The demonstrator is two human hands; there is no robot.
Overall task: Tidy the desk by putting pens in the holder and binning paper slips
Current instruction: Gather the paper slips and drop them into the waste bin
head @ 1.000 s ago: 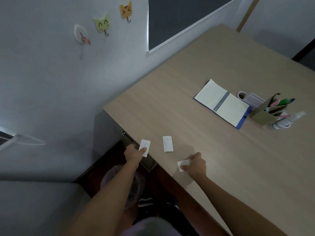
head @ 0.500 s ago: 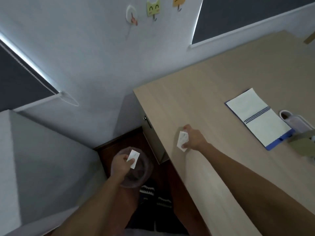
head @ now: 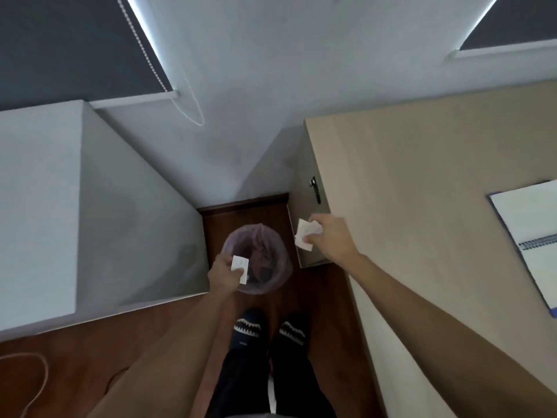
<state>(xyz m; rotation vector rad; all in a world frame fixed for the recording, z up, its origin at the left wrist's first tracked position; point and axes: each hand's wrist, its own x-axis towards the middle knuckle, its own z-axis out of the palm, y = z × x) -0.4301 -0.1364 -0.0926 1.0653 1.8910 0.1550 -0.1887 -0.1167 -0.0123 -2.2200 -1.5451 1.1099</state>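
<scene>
A small round bin [head: 278, 260] lined with a purplish bag stands on the wooden floor left of the desk. My left hand [head: 222, 274] pinches a white paper slip [head: 240, 268] over the bin's left rim. My right hand [head: 330, 241] grips white paper slips [head: 306, 235] at the desk's left edge, to the right of the bin and above floor level. The pen holder is out of view.
The light wooden desk [head: 437, 191] fills the right side, with an open spiral notebook [head: 530, 233] at the far right edge. A drawer front with a dark handle [head: 315, 190] faces the bin. A grey block [head: 90, 206] stands to the left. My feet [head: 265, 330] are just below the bin.
The view has swung left and down to the bin. My left hand stays over the bin with its slip. My right hand has drawn its slips from the desk top to the desk's edge.
</scene>
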